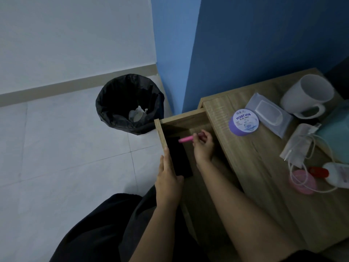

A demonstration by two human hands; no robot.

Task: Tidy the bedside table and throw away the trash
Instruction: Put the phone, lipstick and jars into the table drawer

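The fingers of the right hand pinch one end of a slim pink pen-like stick, which lies nearly level and points left over the open wooden drawer. The hand itself is down inside the drawer, the forearm coming in from the lower right. The left hand rests along the drawer's front panel, fingers straight and pressed together on its top edge, thumb tucked on the inner side beside a flat black slab lying on the drawer floor, perhaps a phone; I cannot tell for certain.

The step in hand looks like stowing small items: the pink stick is about to be laid in the drawer. The next move, I would judge, calls for lowering it beside the black slab and loosening the pinch.

On top of the light wood bedside table there is more waiting: a round purple cream jar, a grey wipes pack, a white ceramic mug tipped on its side, a tangled white charger cable over a pale pouch, a pink round case and a white bottle with a red cap. The black-lined bin stands on the tiled floor near the corner, crumpled white waste already inside.
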